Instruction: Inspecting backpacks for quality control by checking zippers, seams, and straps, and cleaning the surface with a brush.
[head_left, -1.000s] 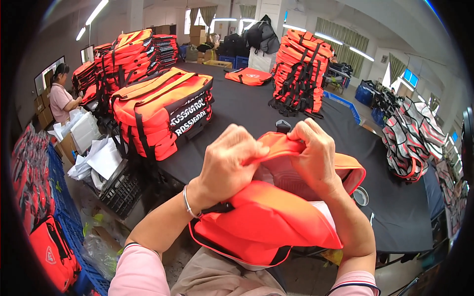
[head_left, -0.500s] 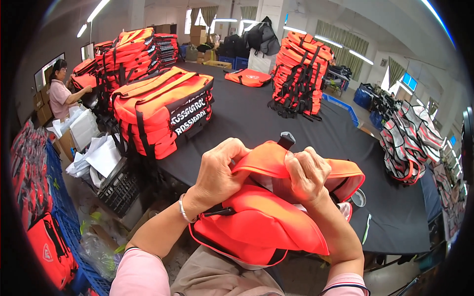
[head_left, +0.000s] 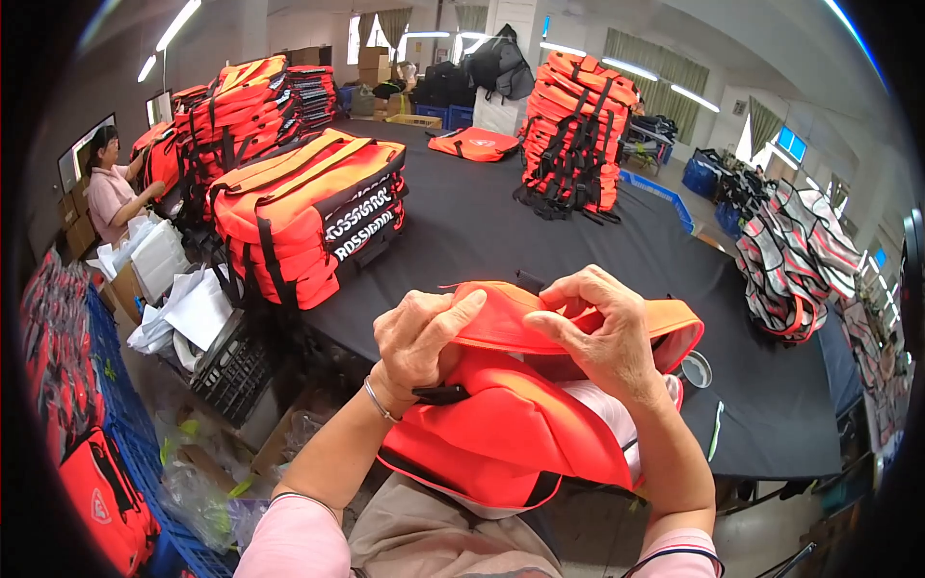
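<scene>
An orange-red fabric bag (head_left: 511, 419) lies in front of me at the table's near edge, its mouth gaping and pale lining showing inside. My left hand (head_left: 421, 332) pinches the left part of the bag's raised rim between thumb and fingers. Beside it, my right hand (head_left: 605, 329) has its thumb and forefinger apart, the thumb against the orange fabric and the other fingers curled. Behind the rim a piece of black strap (head_left: 529, 281) pokes up. A short thread sticks out near my left fingertips.
A black-covered table (head_left: 462, 217) holds stacked orange bags (head_left: 308, 212) at left, a tall pile (head_left: 578, 135) at the back and a flat bag (head_left: 474, 144). A round tin (head_left: 696, 369) and a white-green tool (head_left: 716, 431) lie right. Another person (head_left: 114, 188) stands far left.
My right thumb and forefinger have parted from their pinch on the rim. My left hand has shifted slightly left and down, still gripping. The black strap has sunk lower behind the rim.
</scene>
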A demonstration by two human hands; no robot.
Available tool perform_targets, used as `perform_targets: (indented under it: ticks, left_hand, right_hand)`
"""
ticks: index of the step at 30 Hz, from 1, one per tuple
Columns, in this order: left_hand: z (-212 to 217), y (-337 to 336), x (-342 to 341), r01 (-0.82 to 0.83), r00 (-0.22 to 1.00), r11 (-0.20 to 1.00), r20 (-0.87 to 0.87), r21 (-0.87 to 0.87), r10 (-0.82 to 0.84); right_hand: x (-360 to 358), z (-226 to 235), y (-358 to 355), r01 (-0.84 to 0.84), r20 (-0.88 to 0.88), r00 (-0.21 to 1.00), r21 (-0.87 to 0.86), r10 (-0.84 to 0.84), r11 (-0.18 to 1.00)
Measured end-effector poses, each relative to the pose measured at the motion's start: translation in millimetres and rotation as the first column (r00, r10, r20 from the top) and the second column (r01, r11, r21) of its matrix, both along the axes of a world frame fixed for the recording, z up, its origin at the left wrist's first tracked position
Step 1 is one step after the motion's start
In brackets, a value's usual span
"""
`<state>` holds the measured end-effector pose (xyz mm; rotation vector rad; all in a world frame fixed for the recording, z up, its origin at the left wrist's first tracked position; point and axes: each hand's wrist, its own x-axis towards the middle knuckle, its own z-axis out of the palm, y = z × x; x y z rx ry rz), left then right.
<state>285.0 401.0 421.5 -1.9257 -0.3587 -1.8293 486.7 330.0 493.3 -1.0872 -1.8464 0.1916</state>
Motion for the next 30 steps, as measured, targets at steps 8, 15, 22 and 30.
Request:
perform_targets:
  ticks: [8, 15, 22, 30]
  left_hand:
    - [-7, -7, 8, 0.111, 0.994, 0.992, 0.029, -0.059, -0.109]
    - [-10, -10, 7, 0.137, 0.991, 0.987, 0.011, -0.087, -0.136]
    - [-10, -14, 2, 0.147, 0.989, 0.985, 0.015, -0.092, -0.147]
    - [-12, -30, 0, 0.16, 0.986, 0.983, -0.032, -0.085, -0.164]
  right_hand:
    - [-1, 9, -3, -0.085, 0.243, 0.97, 0.239, 0.025, 0.967]
    - [33, 26, 1, -0.203, -0.403, 0.889, 0.075, 0.216, 0.976]
    - [97, 38, -33, -0.847, -0.453, 0.329, 0.248, 0.829, 0.471]
    - [57, -17, -2, -0.094, 0.554, 0.831, 0.244, -0.059, 0.965]
